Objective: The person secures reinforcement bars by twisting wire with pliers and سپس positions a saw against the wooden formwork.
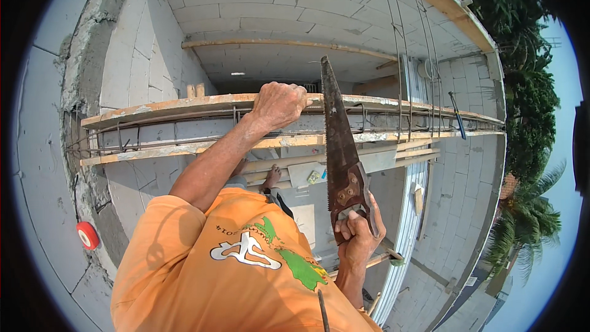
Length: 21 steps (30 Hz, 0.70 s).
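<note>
Wooden-handled saw (pixel 338 123) is gripped by the right hand (pixel 358 233); the left hand (pixel 279 104) clasps the far board's edge (pixel 184 106), likely bracing.

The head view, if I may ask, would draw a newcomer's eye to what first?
Probably the saw in the right hand, blade pointing up the picture, right of centre. Next comes the orange shirt, filling the lower middle; then the left hand on the upper board.

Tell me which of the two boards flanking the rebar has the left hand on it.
The far board: the left hand is on its top edge. The near board instead passes beneath the left forearm.
</note>
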{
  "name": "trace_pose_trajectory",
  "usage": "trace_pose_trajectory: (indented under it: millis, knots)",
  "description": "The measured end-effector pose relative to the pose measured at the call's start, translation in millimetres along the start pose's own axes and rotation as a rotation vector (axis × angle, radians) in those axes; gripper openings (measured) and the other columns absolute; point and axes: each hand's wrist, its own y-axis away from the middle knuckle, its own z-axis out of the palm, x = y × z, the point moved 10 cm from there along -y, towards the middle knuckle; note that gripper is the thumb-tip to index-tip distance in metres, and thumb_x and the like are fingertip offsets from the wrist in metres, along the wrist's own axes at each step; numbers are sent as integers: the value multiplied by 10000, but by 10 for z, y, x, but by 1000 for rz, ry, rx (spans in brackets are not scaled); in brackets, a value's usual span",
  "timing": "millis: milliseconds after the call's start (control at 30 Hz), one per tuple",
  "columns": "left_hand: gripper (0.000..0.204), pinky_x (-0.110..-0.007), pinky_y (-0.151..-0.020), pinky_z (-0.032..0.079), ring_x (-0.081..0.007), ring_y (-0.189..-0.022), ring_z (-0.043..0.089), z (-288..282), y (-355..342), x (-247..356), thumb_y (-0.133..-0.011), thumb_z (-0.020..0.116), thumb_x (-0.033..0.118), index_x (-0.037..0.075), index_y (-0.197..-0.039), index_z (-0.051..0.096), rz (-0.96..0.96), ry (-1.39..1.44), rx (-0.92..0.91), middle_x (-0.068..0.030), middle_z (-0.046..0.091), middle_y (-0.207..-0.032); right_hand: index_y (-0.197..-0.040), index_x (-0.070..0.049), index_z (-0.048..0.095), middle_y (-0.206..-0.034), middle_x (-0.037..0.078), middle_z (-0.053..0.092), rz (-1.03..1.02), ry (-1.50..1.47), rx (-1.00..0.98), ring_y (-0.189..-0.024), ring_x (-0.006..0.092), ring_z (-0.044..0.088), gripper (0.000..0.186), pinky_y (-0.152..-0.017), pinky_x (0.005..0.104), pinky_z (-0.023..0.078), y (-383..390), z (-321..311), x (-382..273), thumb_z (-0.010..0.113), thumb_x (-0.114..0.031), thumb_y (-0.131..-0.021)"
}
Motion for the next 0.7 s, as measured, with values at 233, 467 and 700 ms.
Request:
trace_pose_trajectory:
  millis: [233, 467, 700]
  knots:
    - [327, -416, -665, 549, -293, -739, 711, 29, -66, 221, -922, 634, 352, 44, -978, 729, -4, 42, -1, -133, 730, -830, -1347, 63, 515, -757, 53, 582, -316, 104, -47, -530, 63, 470, 517, -468, 228, 375, -586, 273, -526, 587, 38, -836]
    - [278, -408, -673, 534, -280, -760, 703, -39, 78, 70, -907, 666, 295, 37, -994, 723, -2, 53, 60, -117, 734, -874, -1341, 21, 545, -766, 7, 560, -610, 148, 220, -562, 51, 454, 466, -470, 216, 369, -1675, -429, -1423, 605, 24, -879]
    - [227, -371, -657, 489, -258, -734, 670, -32, -36, 198, -847, 716, 195, -6, -944, 673, 36, 35, 6, -127, 707, -847, -1320, -2, 581, -760, 15, 554, -932, 604, 587, -623, 70, 445, 416, -547, 229, 360, -2424, -1080, -2099, 618, -46, -908]
